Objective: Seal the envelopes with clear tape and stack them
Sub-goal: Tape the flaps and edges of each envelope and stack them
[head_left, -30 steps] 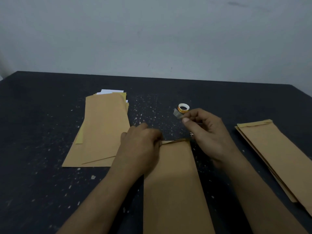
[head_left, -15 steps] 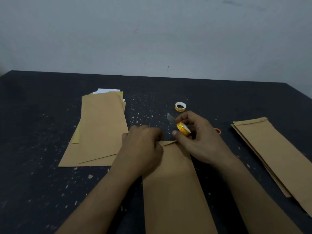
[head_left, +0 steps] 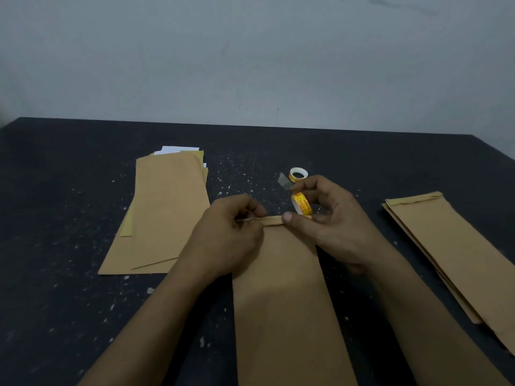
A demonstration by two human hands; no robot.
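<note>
A long brown envelope (head_left: pixel 281 296) lies lengthwise in front of me on the dark table (head_left: pixel 55 218), its top flap folded over. My left hand (head_left: pixel 225 235) pinches the flap's left end. My right hand (head_left: pixel 331 221) holds a yellow roll of clear tape (head_left: pixel 301 203) with a loose strip of tape (head_left: pixel 285 181) sticking up from its fingers, while its thumb presses the flap's right end. A second tape roll (head_left: pixel 298 174) sits on the table just beyond.
A pile of brown envelopes with white paper (head_left: pixel 164 210) lies to the left. Another stack of brown envelopes (head_left: pixel 459 252) lies to the right, running toward the table's near right edge. A pale wall rises behind the table.
My right hand has come down from above the table with the tape roll, and its thumb now lies on the flap. The flap has been folded flat between both hands.
</note>
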